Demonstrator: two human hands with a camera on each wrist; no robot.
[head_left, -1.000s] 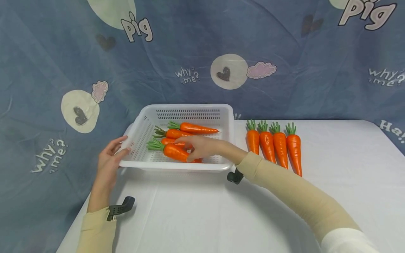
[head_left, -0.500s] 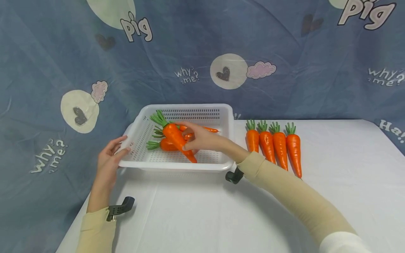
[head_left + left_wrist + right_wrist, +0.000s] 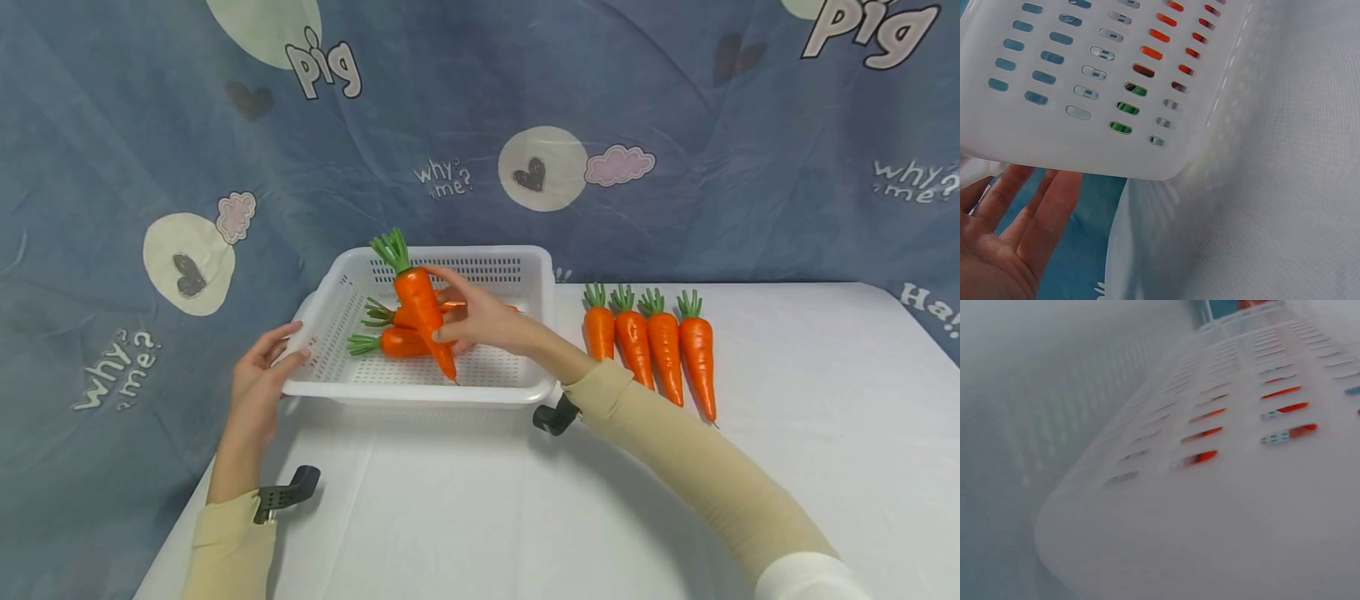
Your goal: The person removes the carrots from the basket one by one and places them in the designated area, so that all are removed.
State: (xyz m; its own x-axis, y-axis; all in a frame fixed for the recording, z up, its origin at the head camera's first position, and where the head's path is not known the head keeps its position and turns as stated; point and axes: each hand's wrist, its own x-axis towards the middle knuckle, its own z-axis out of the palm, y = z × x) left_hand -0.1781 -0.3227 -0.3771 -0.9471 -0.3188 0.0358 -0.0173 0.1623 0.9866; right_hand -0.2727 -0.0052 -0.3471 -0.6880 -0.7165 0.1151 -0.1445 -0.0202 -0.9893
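- A person's left hand [image 3: 258,375] holds the near left corner of a white slotted basket [image 3: 337,312], thumb on the rim and fingers curled lightly against the outer wall; the left wrist view shows the fingers [image 3: 1041,206] lying fairly straight and close together under that corner of the basket [image 3: 1085,119].
- The basket stands at the far left of a table under a white cloth [image 3: 525,500], right at the table's left edge.
- Two carrots [image 3: 397,342] lie on the basket floor, green tops pointing left; one rests nearer, the other just behind it and partly hidden.
- The right hand [image 3: 483,321] reaches over the basket's near right side and pinches a carrot [image 3: 420,304] by its lower half, fingers clamped on it; the carrot is held nearly upright above the basket, green top up and tip pointing down at the floor.
- The right wrist view shows only the basket's blurred outer wall [image 3: 1222,506], with orange visible through the slots.
- Four more carrots [image 3: 648,350] lie side by side on the cloth just right of the basket, green tops toward the far edge.
- A blue printed backdrop [image 3: 675,125] hangs behind the table.
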